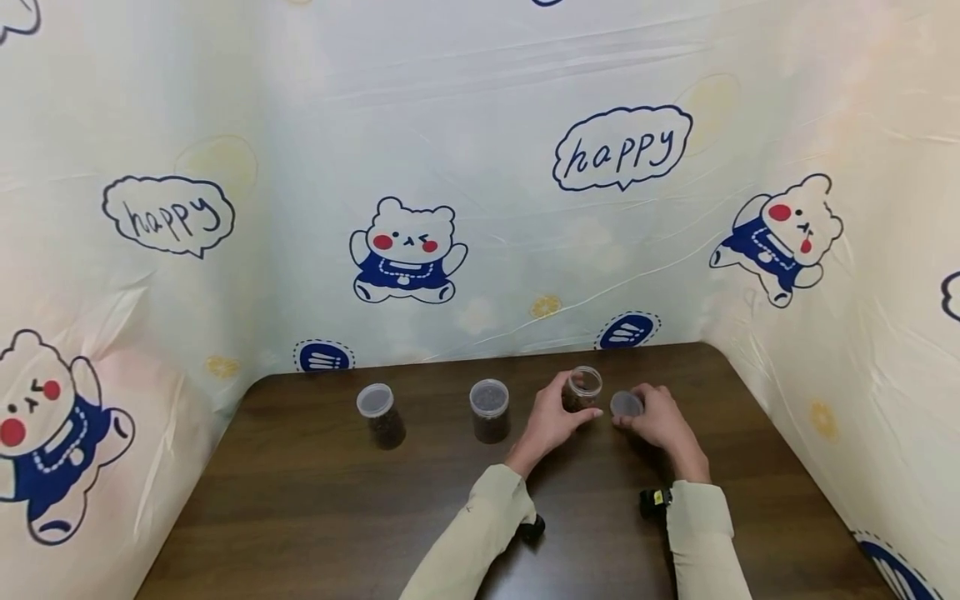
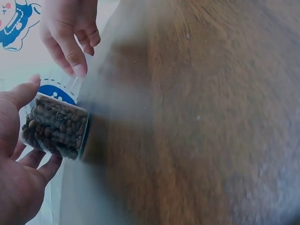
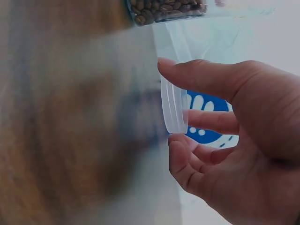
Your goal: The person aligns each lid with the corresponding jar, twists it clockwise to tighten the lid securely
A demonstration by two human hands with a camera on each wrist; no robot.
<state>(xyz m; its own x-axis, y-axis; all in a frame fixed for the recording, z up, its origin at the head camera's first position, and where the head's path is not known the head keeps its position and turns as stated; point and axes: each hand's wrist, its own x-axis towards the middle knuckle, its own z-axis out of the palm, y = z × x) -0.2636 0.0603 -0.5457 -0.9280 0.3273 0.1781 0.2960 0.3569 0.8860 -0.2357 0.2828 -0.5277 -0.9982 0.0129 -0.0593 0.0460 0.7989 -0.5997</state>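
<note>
My left hand (image 1: 551, 423) holds a clear jar (image 1: 585, 385) with its lid off, at the back right of the table. Dark brown beans, like coffee beans, fill much of the jar (image 2: 56, 127) in the left wrist view; the thumb lies on one side and the fingers curl round the other. Just to the right, my right hand (image 1: 663, 423) pinches a translucent white lid (image 3: 173, 105) by its rim between thumb and fingers. The lid is beside the jar, apart from it.
Two lidded jars with dark contents stand upright to the left, one in the middle (image 1: 490, 411) and one farther left (image 1: 382, 417). The brown wooden table (image 1: 315, 500) meets a patterned curtain (image 1: 495, 250) at its back and sides.
</note>
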